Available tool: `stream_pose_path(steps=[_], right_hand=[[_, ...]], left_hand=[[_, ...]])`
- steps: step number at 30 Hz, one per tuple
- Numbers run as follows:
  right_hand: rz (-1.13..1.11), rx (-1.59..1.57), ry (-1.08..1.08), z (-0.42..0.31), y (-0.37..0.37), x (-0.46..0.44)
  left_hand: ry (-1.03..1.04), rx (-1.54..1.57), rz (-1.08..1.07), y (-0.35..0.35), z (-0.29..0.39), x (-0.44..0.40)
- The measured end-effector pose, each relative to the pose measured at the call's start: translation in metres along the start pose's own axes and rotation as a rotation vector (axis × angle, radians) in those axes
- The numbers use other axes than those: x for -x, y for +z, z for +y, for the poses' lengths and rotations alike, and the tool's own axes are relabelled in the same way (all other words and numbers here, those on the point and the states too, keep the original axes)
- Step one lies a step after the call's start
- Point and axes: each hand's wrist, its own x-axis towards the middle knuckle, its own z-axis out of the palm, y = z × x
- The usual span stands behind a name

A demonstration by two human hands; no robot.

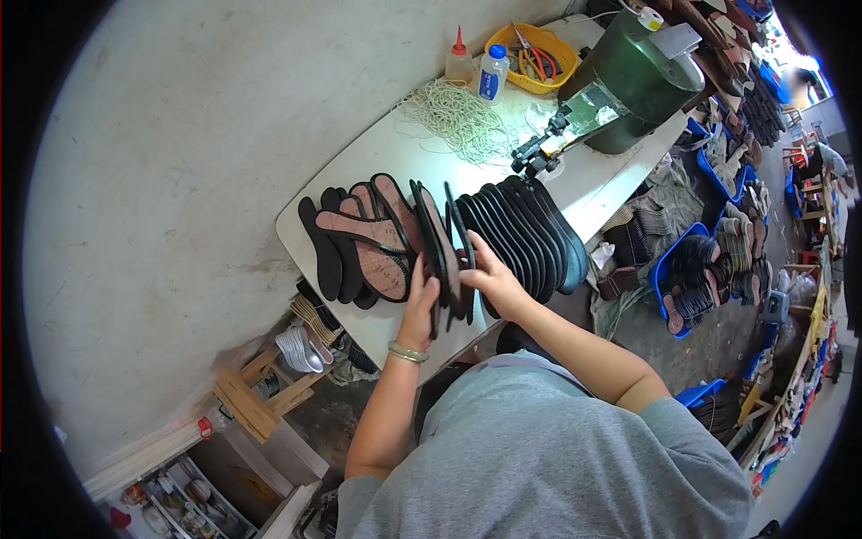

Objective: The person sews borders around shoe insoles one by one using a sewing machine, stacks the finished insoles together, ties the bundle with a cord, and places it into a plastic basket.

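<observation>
My left hand [420, 301] is closed on a small upright bunch of shoe insoles [436, 235], brown on one face with black edges. Just to the right, my right hand [492, 277] pinches a thin black-edged insole [460, 225], its fingers partly hidden behind it. A long row of black insoles [516, 234] stands on edge beside my right hand. Left of my left hand, a loose heap of brown and black insoles [364, 232] lies overlapping on the white table [377, 157].
Behind the insoles are tangled pale cord [460, 121], a red-tipped bottle [458, 65], a blue-capped bottle [493, 74] and a yellow basket [548, 61] of pliers. A green machine [624, 81] stands at the table's right. Blue crates [663, 274] of soles sit on the floor. A wooden stool [247, 404] is at lower left.
</observation>
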Motion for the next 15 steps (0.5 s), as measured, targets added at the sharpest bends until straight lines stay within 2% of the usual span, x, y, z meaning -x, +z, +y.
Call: stream_pose_path(steps=[1, 2, 4, 6, 8, 9, 10, 11, 12, 14, 15], right_hand=[[0.011, -0.232, 0.085, 0.004, -0.007, 0.001], [0.091, -0.301, 0.051, 0.013, -0.007, 0.002], [0.194, -0.041, 0.057, 0.033, -0.009, -0.006], [0.302, 0.621, -0.185, 0.037, 0.002, -0.013], [0.052, 0.251, -0.009, 0.025, 0.001, -0.009], [0.081, 0.552, -0.013, 0.026, -0.001, -0.008], [-0.053, 0.507, 0.122, -0.014, 0.005, 0.005], [-0.001, 0.552, 0.119, -0.005, 0.002, 0.006], [0.051, 0.594, 0.123, 0.009, -0.001, 0.008], [0.067, 0.701, 0.050, 0.020, -0.014, 0.006], [0.133, 0.759, 0.011, 0.019, -0.014, 0.007]], left_hand=[[-0.043, 0.141, 0.026, -0.006, -0.001, 0.004], [-0.082, 0.283, 0.053, -0.010, 0.000, 0.006], [-0.104, 0.246, 0.044, -0.015, 0.003, 0.004], [-0.178, 0.174, 0.023, -0.022, 0.003, 0.000], [-0.205, 0.158, -0.011, -0.023, -0.001, -0.006], [-0.202, 0.101, -0.018, -0.016, 0.000, -0.013], [-0.204, 0.045, -0.020, -0.008, 0.002, -0.013], [-0.235, 0.057, -0.018, 0.001, 0.007, -0.011], [-0.162, -0.054, -0.004, 0.012, 0.011, -0.009], [-0.153, -0.315, 0.133, 0.016, 0.007, 0.001], [-0.176, -0.352, 0.178, 0.011, 0.000, 0.003]])
